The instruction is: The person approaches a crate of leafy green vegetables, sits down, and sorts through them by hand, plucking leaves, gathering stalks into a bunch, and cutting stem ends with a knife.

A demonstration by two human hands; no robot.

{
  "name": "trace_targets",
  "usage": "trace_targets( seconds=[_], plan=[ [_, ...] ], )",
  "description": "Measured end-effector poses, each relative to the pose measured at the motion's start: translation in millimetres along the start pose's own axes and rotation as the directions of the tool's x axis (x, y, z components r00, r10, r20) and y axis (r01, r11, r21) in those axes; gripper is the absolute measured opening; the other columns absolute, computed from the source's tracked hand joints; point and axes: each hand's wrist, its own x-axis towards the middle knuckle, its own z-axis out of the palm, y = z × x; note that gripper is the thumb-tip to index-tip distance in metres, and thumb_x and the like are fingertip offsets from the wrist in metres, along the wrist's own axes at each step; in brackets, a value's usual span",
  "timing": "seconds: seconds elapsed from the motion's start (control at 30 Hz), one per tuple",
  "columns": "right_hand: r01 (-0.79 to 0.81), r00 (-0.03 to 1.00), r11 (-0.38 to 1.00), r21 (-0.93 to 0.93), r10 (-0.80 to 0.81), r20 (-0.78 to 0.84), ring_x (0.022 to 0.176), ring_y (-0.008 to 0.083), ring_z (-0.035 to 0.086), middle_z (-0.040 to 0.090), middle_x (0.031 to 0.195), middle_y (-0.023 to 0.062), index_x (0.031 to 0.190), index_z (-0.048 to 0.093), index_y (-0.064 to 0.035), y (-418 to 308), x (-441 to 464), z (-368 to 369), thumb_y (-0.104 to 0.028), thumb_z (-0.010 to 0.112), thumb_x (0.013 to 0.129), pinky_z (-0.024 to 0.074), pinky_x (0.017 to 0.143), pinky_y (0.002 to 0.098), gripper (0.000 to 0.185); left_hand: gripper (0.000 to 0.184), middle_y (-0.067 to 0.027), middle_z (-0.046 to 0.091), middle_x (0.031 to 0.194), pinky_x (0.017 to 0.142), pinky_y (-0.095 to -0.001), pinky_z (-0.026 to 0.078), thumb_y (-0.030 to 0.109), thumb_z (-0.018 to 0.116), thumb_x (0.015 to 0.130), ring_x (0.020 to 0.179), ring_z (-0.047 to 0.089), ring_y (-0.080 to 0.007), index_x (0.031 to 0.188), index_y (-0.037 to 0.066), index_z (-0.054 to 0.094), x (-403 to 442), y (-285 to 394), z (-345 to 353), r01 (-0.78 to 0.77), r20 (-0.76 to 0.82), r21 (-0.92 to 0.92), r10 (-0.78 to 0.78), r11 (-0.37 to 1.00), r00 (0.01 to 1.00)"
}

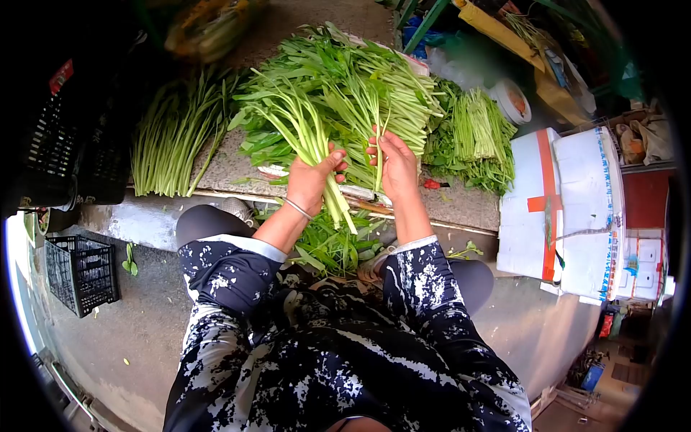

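My left hand (311, 181) is closed around a bunch of water spinach (308, 137), pale cut stems pointing down toward me and leaves away. In my right hand (394, 160) a few thin water spinach stems (378, 147) are pinched between thumb and fingers, beside the bunch and apart from it. Beyond both hands spreads a large heap of water spinach (403, 86) on a stone slab (234, 155). Loose leaves (331, 241) lie on the ground between my feet, below the hands.
A laid-out row of long stems (169, 140) sits left on the slab, a tied-looking bundle (479, 133) right. White foam boxes (529, 209) with orange tape stand at the right. Black crates (80, 273) stand at the left. A white tub (509, 101) lies behind the bundle.
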Motion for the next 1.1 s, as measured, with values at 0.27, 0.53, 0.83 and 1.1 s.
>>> trace_targets(
  seconds=[0.27,0.53,0.83,1.1],
  plan=[
    [-0.113,0.993,0.987,0.117,0.108,0.044,0.072,0.0103,0.056,0.061,0.089,0.0055,0.104,0.057,-0.0012,10,-26,24,-0.012,0.056,0.083,0.0465,0.058,0.0233,0.024,0.018,-0.0049,0.061,0.081,0.048,-0.0238,0.048,0.0,0.061,0.076,0.065,0.058,-0.0124,0.092,0.003,0.053,-5,-13,7,0.002,0.041,0.116,-0.006,0.993,0.999],
    [-0.023,1.0,1.0,-0.014,0.024,0.012,0.067,0.0094,0.054,0.062,0.082,0.0062,0.096,0.06,0.0007,18,-31,28,-0.014,0.059,0.082,0.0444,0.053,0.022,0.02,0.018,-0.0035,0.059,0.079,0.047,-0.0231,0.045,-0.001,0.06,0.076,0.067,0.057,-0.0117,0.092,0.004,0.054,-5,-11,3,-0.019,0.051,0.088,0.015,0.996,0.999],
    [-0.005,0.768,0.36,-0.933,0.599,0.227,0.06,0.0176,0.056,0.063,0.072,0.0101,0.084,0.065,-0.0027,30,-42,-18,-0.033,0.064,0.075,0.0442,0.06,0.0312,0.031,0.016,-0.0013,0.057,0.078,0.052,-0.0237,0.044,0.0,0.059,0.077,0.066,0.056,-0.0123,0.09,0.006,0.053,14,8,-20,-0.206,-0.074,0.037,0.208,0.978,0.975],
    [0.022,0.944,0.049,-0.999,-0.33,0.005,0.073,0.0278,0.059,0.062,0.081,0.0116,0.085,0.064,-0.0096,20,72,-34,-0.028,0.059,0.077,0.0465,0.065,0.0367,0.021,0.021,-0.007,0.059,0.085,0.059,-0.0258,0.044,0.001,0.053,0.078,0.071,0.056,-0.0164,0.099,0.002,0.051,15,15,-20,-0.18,-0.115,-0.015,0.177,0.984,0.977]
  ],
)
